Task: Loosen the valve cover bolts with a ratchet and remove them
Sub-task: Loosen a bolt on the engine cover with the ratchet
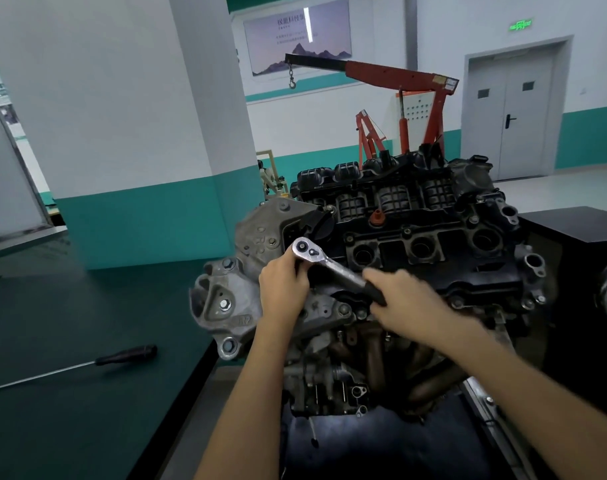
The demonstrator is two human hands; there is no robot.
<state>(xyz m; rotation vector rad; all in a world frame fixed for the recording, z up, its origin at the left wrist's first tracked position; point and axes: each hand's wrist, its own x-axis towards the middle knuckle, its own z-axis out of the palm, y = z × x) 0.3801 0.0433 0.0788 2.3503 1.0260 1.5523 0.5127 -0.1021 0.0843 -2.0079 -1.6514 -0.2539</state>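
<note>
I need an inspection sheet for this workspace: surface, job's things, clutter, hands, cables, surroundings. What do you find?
Surface: dark green table, left of the engine.
Job's things: ratchet, head near the left end of the black valve cover.
Clutter: long screwdriver lying on the table.
Hands: left hand grips the ratchet near its head; right hand grips its handle.
Cables: nothing seen.
Surroundings: red engine crane, grey double door, white and green pillar behind.

surface: dark green workbench (pixel 70 427) | on it: long screwdriver (pixel 101 360), lying flat, black handle pointing right
</note>
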